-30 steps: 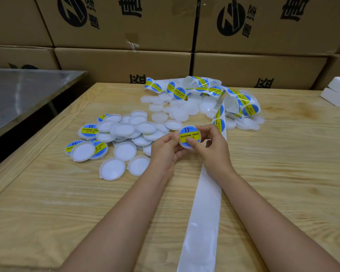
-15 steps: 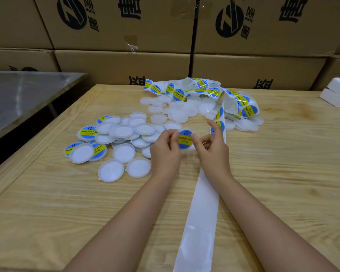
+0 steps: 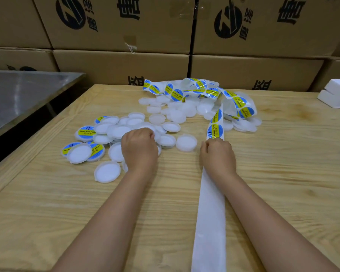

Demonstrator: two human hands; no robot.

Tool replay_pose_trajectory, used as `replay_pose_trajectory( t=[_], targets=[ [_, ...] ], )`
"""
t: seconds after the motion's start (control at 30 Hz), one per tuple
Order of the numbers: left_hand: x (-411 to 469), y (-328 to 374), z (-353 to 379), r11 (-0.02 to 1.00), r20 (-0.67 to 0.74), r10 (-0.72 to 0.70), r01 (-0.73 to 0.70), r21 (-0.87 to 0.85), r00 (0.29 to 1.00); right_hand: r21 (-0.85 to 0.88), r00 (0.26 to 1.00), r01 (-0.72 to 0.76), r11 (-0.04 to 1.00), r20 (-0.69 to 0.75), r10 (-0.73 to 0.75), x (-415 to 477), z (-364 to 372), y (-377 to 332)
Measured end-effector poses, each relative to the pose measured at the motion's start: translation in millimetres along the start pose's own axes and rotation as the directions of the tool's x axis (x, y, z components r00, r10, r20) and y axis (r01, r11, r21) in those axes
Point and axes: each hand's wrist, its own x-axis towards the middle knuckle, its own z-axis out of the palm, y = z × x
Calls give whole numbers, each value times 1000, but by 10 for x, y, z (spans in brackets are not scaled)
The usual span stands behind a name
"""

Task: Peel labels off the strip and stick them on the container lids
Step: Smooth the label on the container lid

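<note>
My left hand (image 3: 139,149) hovers knuckles-up over the near pile of white lids (image 3: 124,132), fingers curled down; what they hold is hidden. Some lids in this pile show blue and yellow labels, such as one labelled lid (image 3: 86,132). A plain white lid (image 3: 185,142) lies between my hands. My right hand (image 3: 217,155) rests on the white label strip (image 3: 209,222), its curled fingers pinching the strip just below the nearest label (image 3: 215,131). The strip runs back into a tangled heap of labels (image 3: 202,91).
Unlabelled lids (image 3: 177,114) lie scattered under the tangled strip at the back. Stacked cardboard boxes (image 3: 122,67) wall off the far edge of the wooden table (image 3: 292,173). A metal table (image 3: 24,95) stands to the left. White foam blocks (image 3: 336,95) sit at the far right.
The labelled lid that both hands held up is out of sight. My left hand has moved left over the lid pile. My right hand has dropped onto the strip below the nearest label.
</note>
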Motion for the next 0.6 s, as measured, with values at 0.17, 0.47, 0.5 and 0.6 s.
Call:
replay_pose_trajectory(
  t=[0.17, 0.47, 0.5, 0.6],
  targets=[
    [-6, -14, 43, 996, 10, -22, 22, 88, 1000, 106, 1000, -15, 994, 9, 15, 53, -51, 100],
    [-151, 284, -10, 840, 19, 523, -511, -180, 852, 174, 1000, 11, 985, -26, -6, 165, -56, 226],
    [-212, 358, -17, 787, 81, 600, -568, -242, 796, 190, 999, 2, 982, -33, 5, 176, -58, 226],
    [-412, 554, 6, 670, 285, 741, -644, -370, 607, 174, 999, 2, 985, -44, 5, 204, -48, 254]
  ],
)
